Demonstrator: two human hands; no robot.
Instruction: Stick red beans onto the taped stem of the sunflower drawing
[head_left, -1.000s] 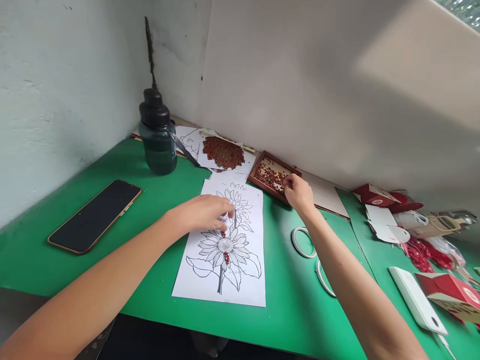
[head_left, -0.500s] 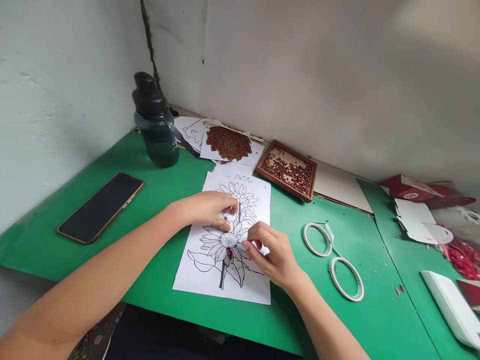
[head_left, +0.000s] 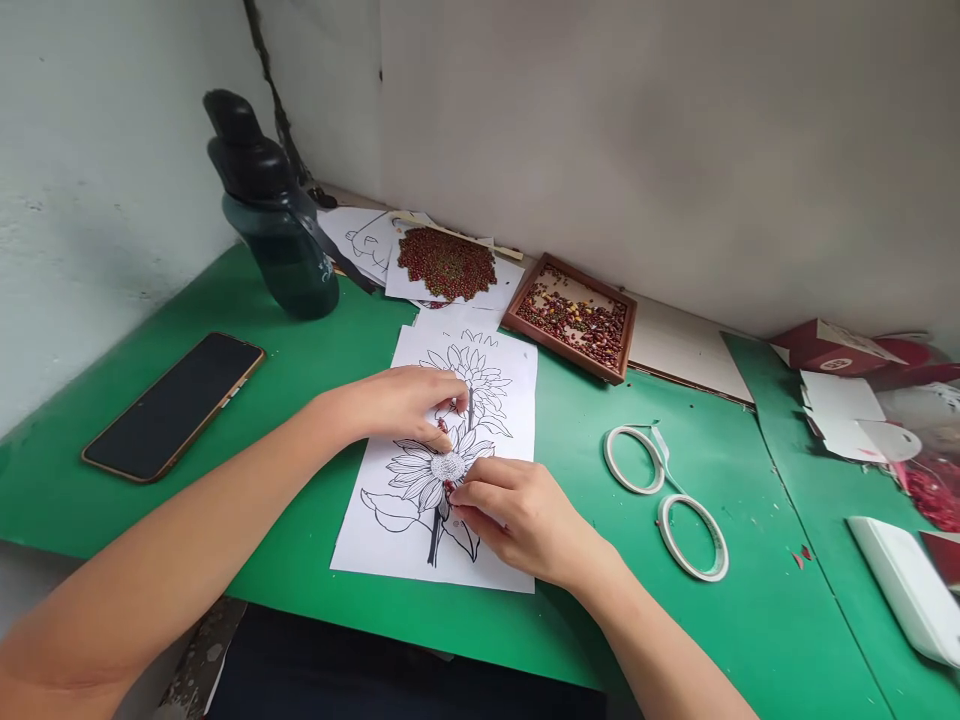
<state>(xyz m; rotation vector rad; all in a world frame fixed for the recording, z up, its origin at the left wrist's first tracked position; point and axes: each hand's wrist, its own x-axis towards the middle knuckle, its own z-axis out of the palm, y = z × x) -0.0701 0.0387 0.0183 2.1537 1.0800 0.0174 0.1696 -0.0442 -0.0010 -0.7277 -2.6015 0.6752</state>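
A white sheet with a line drawing of sunflowers lies in front of me. Over its upper flower rests my left hand, its fingers curled and the thumb below. Dark red beans show between that thumb and the fingers. My right hand is closed in a pinch just under the round centre of the lower flower. Its fingertips meet at a few red beans set on a petal there, and they partly cover them.
Behind the sheet stands a wooden tray of mixed beans, beside a paper covered in a bean picture. Two tape rolls lie to the right. At left are a phone and a dark bottle. A white case sits far right.
My right hand has moved left and inward from the lower flower's right side to the beans on its petal. My left hand stays over the upper flower. The view has shifted slightly.
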